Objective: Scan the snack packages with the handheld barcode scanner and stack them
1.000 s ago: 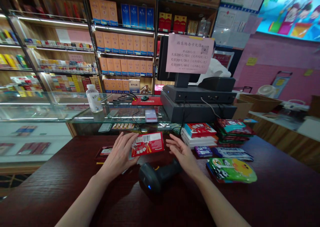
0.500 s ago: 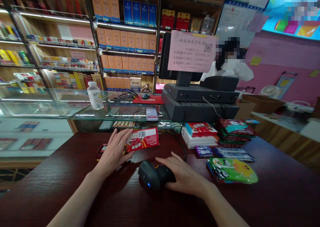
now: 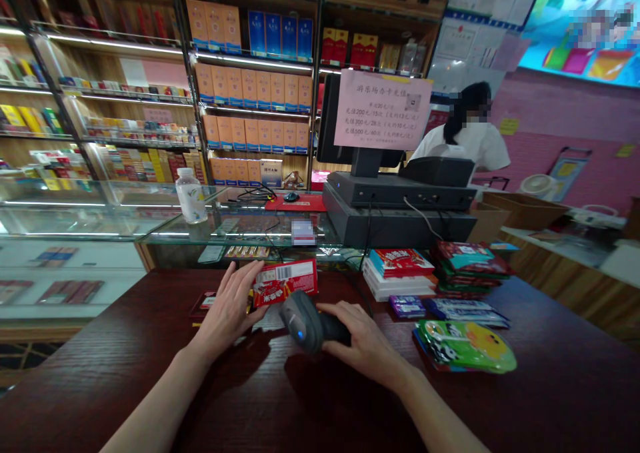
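My left hand (image 3: 231,310) holds a red snack packet (image 3: 285,282) by its left edge, barcode side up, just above the dark wooden counter (image 3: 150,373). My right hand (image 3: 363,346) is wrapped round the handle of a black barcode scanner (image 3: 306,321), which is lifted off the counter with its head tilted toward the packet. The scanner's blue light shows on its side. Scanner head and packet are almost touching.
Right of my hands lie stacked red and white boxes (image 3: 403,272), dark snack packs (image 3: 467,263), small purple bars (image 3: 407,303) and a green bag (image 3: 465,343). A register with a monitor (image 3: 395,200) stands behind. A bottle (image 3: 190,196) sits on the glass case. A person in white (image 3: 465,140) stands beyond.
My right hand dropped from beside the packet onto the scanner, gripped it and raised it toward the packet. My left hand kept the packet nearly in place.
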`<state>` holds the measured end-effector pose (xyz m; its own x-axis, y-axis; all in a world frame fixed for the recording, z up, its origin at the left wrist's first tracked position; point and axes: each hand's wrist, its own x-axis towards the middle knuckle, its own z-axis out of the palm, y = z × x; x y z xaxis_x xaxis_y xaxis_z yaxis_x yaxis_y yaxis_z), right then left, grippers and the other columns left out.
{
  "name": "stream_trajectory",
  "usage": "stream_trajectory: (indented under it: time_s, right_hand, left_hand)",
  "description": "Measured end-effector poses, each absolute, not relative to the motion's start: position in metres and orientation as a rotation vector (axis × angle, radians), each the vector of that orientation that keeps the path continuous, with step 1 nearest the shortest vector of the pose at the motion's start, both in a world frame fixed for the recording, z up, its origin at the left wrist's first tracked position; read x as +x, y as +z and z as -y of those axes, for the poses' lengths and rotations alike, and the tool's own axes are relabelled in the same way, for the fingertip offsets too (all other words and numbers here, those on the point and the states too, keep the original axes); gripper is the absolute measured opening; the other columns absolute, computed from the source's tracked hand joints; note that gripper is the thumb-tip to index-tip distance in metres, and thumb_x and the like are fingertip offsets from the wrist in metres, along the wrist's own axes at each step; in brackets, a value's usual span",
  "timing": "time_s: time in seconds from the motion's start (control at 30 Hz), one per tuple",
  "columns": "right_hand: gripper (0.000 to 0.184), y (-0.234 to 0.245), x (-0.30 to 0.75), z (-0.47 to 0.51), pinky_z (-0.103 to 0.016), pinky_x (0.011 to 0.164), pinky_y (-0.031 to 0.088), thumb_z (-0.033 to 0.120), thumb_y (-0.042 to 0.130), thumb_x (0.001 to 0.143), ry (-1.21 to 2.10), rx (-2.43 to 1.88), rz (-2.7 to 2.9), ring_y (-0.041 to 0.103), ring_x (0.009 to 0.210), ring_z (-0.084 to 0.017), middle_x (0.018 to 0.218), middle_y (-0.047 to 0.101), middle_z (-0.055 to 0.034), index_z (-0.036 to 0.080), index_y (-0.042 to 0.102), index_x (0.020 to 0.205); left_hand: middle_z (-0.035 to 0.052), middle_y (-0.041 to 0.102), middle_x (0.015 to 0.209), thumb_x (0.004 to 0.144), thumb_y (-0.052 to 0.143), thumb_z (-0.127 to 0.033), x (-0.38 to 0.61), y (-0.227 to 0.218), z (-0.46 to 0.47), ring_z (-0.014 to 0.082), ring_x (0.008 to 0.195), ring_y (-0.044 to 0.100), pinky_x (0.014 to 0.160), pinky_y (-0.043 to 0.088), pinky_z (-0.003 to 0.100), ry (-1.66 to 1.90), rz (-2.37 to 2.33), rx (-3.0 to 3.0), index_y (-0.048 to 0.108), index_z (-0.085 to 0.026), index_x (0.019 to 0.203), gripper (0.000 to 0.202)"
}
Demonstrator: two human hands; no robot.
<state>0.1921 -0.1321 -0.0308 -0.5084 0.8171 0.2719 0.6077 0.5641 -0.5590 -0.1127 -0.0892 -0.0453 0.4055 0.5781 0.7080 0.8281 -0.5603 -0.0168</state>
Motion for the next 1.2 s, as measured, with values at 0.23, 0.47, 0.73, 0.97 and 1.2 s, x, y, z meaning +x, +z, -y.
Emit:
stream_trajectory:
  time_s: [0.23,0.47,0.73,0.97,1.2]
  right_hand:
    - [0.048,-0.0307,0.1982,0.1302,-0.039,0.098,0.040,0.038,0.066,0.089,0.682,-1.163,2.133,0.056,0.113,-0.026,0.125,0.063,-0.0061,0.028,0.055,0.134]
    - [0.043,-0.0299,0.2016,0.1286,-0.040,0.097,0.041,0.037,0.067,0.087,0.698,-1.189,2.099,0.057,0.110,-0.026,0.124,0.064,-0.0052,0.026,0.059,0.127]
    - [0.043,-0.0306,0.2027,0.1293,-0.041,0.098,0.042,0.038,0.065,0.087,0.695,-1.216,2.103,0.057,0.111,-0.027,0.126,0.064,-0.0066,0.025,0.059,0.127]
    - [0.044,-0.0296,0.2027,0.1304,-0.040,0.100,0.040,0.039,0.066,0.087,0.672,-1.209,2.145,0.056,0.111,-0.026,0.125,0.064,-0.0056,0.027,0.058,0.129]
    - [0.055,-0.0302,0.1985,0.1335,-0.037,0.099,0.038,0.030,0.075,0.079,0.640,-1.157,2.407,0.057,0.113,-0.026,0.123,0.066,-0.0046,0.029,0.059,0.132]
  left_hand:
    - [0.0169,0.052,0.144,0.088,0.061,-0.023,-0.1090,-0.0441,0.0888,0.0287,0.136,0.049,0.119,0.029,0.059,-0.940,1.192,-2.277,0.020,-0.020,0.153,0.077]
    - [0.0174,0.053,0.143,0.088,0.060,-0.023,-0.1085,-0.0449,0.0883,0.0287,0.135,0.050,0.118,0.030,0.059,-0.954,1.190,-2.255,0.021,-0.019,0.153,0.076]
    - [0.0170,0.054,0.142,0.088,0.061,-0.022,-0.1091,-0.0466,0.0872,0.0294,0.134,0.051,0.118,0.032,0.058,-0.968,1.182,-2.230,0.021,-0.020,0.152,0.077]
    - [0.0159,0.052,0.144,0.087,0.061,-0.021,-0.1097,-0.0460,0.0871,0.0289,0.135,0.050,0.118,0.030,0.059,-0.974,1.209,-2.261,0.020,-0.022,0.153,0.077]
    - [0.0161,0.051,0.146,0.088,0.062,-0.024,-0.1114,-0.0466,0.0883,0.0288,0.137,0.047,0.119,0.030,0.059,-0.986,1.207,-2.282,0.019,-0.021,0.153,0.078]
